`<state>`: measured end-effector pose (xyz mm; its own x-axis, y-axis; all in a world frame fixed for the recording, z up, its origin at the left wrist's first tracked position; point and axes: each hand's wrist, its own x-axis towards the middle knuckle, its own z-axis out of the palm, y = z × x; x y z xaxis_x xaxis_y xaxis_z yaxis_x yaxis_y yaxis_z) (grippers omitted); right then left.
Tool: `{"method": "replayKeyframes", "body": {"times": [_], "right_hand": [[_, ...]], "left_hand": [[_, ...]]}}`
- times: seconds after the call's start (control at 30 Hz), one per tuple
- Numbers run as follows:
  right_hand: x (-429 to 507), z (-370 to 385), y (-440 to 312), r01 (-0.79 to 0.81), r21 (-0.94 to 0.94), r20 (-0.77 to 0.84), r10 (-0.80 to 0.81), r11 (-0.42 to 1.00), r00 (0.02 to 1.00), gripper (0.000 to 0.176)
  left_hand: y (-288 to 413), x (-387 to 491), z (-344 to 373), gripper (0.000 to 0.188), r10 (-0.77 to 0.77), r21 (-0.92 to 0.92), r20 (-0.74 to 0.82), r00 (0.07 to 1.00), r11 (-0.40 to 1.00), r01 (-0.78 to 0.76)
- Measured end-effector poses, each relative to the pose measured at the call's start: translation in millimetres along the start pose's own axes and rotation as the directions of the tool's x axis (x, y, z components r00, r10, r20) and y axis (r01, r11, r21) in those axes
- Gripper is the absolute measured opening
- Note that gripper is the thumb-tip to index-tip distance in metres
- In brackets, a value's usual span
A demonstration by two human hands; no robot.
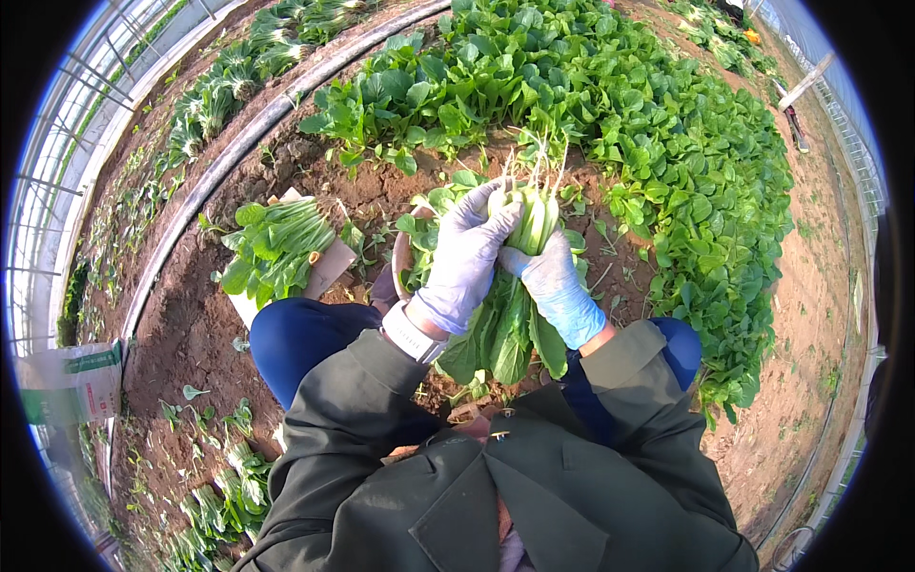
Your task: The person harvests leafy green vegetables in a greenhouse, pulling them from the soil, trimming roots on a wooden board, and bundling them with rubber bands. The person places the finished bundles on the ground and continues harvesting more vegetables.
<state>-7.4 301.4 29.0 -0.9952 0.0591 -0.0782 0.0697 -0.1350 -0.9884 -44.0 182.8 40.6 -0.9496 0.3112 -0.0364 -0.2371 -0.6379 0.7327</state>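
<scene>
Both my hands, in thin disposable gloves, grip one bunch of leafy greens [532, 225] in front of me. Its roots and pale stems point away, and the broad leaves hang down toward my lap. My left hand [475, 236], with a white watch at the wrist, closes around the stems just below the roots. Lower on the same stems, my right hand [554, 279] holds from the right side; its glove is blue toward the cuff. Palms and some fingertips are hidden by the bunch. More loose leaves [429, 239] lie on the soil behind my left hand.
A pile of greens [279, 247] rests on cardboard [332, 268] at the left. Growing greens [686, 193] stand ahead and right. A long pipe [214, 171] curves along the left, with harvested bunches [232, 86] beyond it. More bunches [229, 497] lie lower left, near a printed bag [71, 386].
</scene>
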Motion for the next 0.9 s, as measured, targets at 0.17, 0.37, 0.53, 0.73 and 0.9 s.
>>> {"method": "replayKeyframes", "body": {"times": [0.17,0.37,0.53,0.73,0.9], "right_hand": [[-5.9,4.8,-6.1,0.154,-0.074,0.128,-0.144,0.985,0.981,0.067],[-7.9,-3.0,-8.3,0.059,0.029,0.306,-0.065,0.998,0.950,0.052],[5.9,-29.8,-10.5,0.118,-0.173,0.391,-0.042,0.978,0.920,0.057],[-7.4,-16.4,-10.7,0.314,-0.622,0.127,-0.304,0.717,0.944,0.046],[-31.2,-31.7,-21.7,0.361,-0.619,0.129,-0.363,0.698,0.923,0.048]], "left_hand": [[37.4,7.6,-13.2,0.057,-0.263,0.473,0.278,0.924,0.875,0.106],[26.4,8.6,-20.8,0.072,-0.286,0.393,0.380,0.880,0.911,0.126],[12.7,4.0,3.7,0.061,-0.279,0.304,0.281,0.918,0.933,0.191],[5.5,15.3,-18.3,0.054,-0.156,0.207,0.294,0.943,0.974,0.097],[-0.5,6.2,20.2,0.061,-0.183,0.157,0.440,0.879,0.980,0.126]]}}
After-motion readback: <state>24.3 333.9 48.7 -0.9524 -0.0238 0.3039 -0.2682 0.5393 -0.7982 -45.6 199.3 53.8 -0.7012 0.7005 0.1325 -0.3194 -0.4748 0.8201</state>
